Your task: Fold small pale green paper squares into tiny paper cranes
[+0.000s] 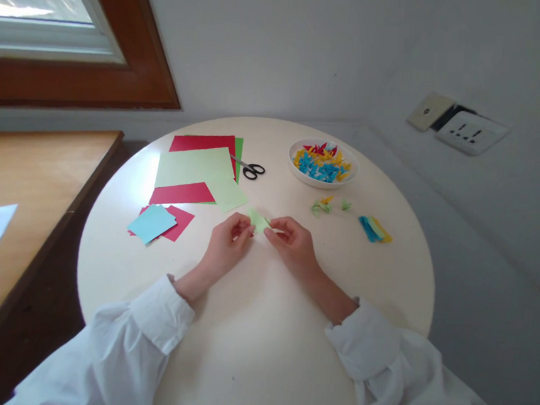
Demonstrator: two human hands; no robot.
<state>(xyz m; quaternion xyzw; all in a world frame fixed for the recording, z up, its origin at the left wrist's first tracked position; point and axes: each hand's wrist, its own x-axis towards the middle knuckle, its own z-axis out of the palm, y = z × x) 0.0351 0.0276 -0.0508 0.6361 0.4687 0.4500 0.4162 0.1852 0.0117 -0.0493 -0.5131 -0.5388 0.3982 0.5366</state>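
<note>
A small pale green piece of paper (pixel 258 220) is held between my two hands, above the middle of the round table. My left hand (pixel 231 239) pinches its left side with thumb and fingers. On its right side, my right hand (pixel 294 245) grips the paper the same way. Fingers cover part of the paper, so its exact folds cannot be made out. Just beyond my right hand lie a few small folded green and yellow paper pieces (pixel 321 206), with one more green piece (pixel 346 205) beside them.
A white dish (pixel 316 182) holds many folded paper pieces. Black-handled scissors (pixel 252 171) touch large red and green sheets (pixel 192 164). Blue and red paper squares (pixel 152 222) lie left; blue and yellow strips (pixel 372 229) right. A wooden desk (pixel 41 163) stands beside the round table (pixel 257 352).
</note>
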